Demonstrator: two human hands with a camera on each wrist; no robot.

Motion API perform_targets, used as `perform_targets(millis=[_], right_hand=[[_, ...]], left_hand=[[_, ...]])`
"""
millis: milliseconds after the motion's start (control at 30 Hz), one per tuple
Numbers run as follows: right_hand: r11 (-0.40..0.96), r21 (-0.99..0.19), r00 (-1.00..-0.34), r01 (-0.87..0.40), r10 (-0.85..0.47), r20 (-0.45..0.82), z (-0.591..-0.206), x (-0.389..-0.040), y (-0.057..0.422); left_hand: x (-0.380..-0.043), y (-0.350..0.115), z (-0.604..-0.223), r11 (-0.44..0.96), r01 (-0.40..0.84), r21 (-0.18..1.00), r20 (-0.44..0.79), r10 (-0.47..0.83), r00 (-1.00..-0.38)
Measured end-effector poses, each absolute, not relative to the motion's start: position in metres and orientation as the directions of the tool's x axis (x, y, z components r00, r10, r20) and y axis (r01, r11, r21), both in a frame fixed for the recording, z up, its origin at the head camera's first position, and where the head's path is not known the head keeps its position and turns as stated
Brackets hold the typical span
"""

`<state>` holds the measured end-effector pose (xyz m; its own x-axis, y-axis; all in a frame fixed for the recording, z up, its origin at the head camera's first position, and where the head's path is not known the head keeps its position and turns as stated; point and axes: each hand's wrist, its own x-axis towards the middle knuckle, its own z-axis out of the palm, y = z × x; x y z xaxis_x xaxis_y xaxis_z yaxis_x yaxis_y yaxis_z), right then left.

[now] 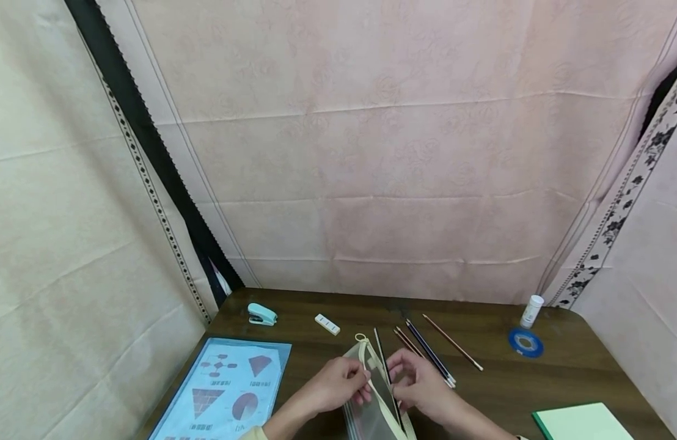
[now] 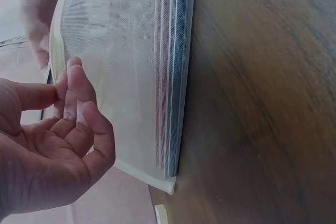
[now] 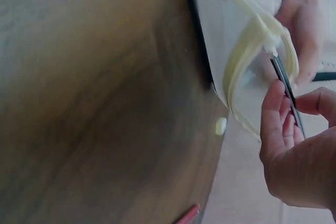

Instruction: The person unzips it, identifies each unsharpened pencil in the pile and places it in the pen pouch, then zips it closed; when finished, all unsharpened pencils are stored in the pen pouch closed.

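Note:
A mesh zip pouch (image 1: 378,410) with a pale yellow zip edge stands upright on the table between the hands. My left hand (image 1: 338,385) pinches its zip edge between thumb and fingers, which the left wrist view shows from the palm side. My right hand (image 1: 421,386) pinches a dark pencil (image 3: 282,74) at the gaping mouth of the pouch; one end of the pencil points into the opening. Through the mesh, reddish and dark pencils (image 2: 178,77) lie along the bottom. Several loose pencils (image 1: 426,348), reddish and dark, lie just beyond my right hand.
A blue-framed sheet (image 1: 234,385) with printed charts lies at left. Toward the back are a teal stapler (image 1: 261,314) and a white eraser (image 1: 327,324). At right are a glue stick (image 1: 531,310), blue tape roll (image 1: 525,343) and pale green notepad (image 1: 583,421). Cloth curtains (image 1: 399,183) enclose the table.

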<state>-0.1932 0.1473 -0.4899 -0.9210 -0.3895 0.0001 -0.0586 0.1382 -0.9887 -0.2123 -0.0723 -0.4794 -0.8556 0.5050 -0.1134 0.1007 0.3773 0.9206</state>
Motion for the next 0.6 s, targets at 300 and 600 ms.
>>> perform_targets(millis=[300,600], right_hand=[[0.172,-0.985,-0.912,0.014,-0.401,-0.083,-0.504,-0.191,0.136],[0.177,-0.983,-0.932,0.041,-0.347,-0.102,-0.504,-0.189,0.133]], left_hand=[[-0.214,-0.071,-0.483,0.375,0.082,0.923,-0.135,0.518,-0.845],[-0.214,-0.072,-0.484,0.382,0.094,0.919,-0.126,0.513,-0.849]])
